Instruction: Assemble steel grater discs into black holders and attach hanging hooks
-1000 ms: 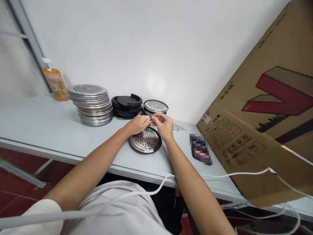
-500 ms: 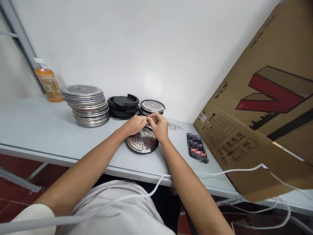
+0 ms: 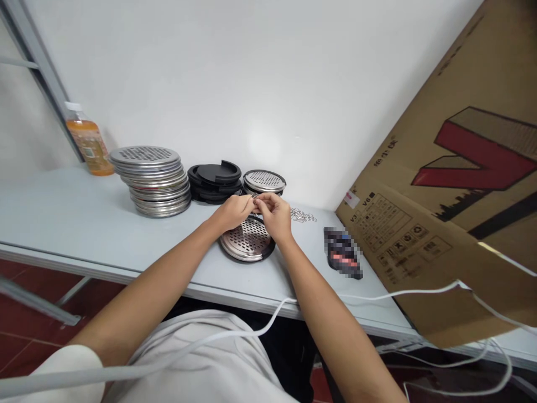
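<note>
The one camera sits on my head, looking forward and down at my hands (image 3: 255, 211) over the table (image 3: 62, 224), fairly near.

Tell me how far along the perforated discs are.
Looks done: one stack of black-rimmed discs by the wall. In hand: left hand and right hand pinch a small metal ring over the rimmed disc. Left: the bare steel stack, black rims, loose rings.

Both hands (image 3: 255, 211) pinching small ring (image 3: 254, 196)
</note>
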Tool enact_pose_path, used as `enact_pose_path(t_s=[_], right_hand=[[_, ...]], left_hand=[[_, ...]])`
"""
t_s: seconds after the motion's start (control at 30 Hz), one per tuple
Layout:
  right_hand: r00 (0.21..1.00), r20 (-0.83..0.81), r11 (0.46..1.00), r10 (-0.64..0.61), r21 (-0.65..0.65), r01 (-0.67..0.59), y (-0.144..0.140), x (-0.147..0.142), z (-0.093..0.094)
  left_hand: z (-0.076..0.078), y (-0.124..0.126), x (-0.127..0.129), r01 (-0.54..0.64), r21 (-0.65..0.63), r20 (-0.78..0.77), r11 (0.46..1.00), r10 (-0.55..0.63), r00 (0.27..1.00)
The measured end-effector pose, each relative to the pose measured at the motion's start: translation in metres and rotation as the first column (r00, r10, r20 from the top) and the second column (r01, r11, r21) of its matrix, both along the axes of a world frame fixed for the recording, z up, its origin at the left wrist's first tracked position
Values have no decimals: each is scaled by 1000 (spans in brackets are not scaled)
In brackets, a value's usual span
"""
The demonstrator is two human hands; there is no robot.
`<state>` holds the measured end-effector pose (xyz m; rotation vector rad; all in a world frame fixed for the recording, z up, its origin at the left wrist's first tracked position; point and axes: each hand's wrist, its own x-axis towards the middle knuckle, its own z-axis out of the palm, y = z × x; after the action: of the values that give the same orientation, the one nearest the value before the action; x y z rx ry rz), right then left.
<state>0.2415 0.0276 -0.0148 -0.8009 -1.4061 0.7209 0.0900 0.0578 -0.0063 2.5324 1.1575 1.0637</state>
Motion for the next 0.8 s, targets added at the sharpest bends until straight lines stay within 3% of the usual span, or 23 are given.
enact_pose_path(t_s=[0.23, 0.5, 0.8], right_hand=[[993, 41, 993, -111, 34, 109, 0, 3, 3], [998, -12, 998, -56, -2, 56, -1, 2, 4], [981, 125, 986, -151, 87, 141, 2, 6, -1]], left_hand=[[3, -5, 3, -28, -2, 5, 1000, 28, 1000], [3, -5, 4, -34, 8, -26, 999, 34, 999], [-1, -3, 4, -40, 35, -35, 999, 42, 999]])
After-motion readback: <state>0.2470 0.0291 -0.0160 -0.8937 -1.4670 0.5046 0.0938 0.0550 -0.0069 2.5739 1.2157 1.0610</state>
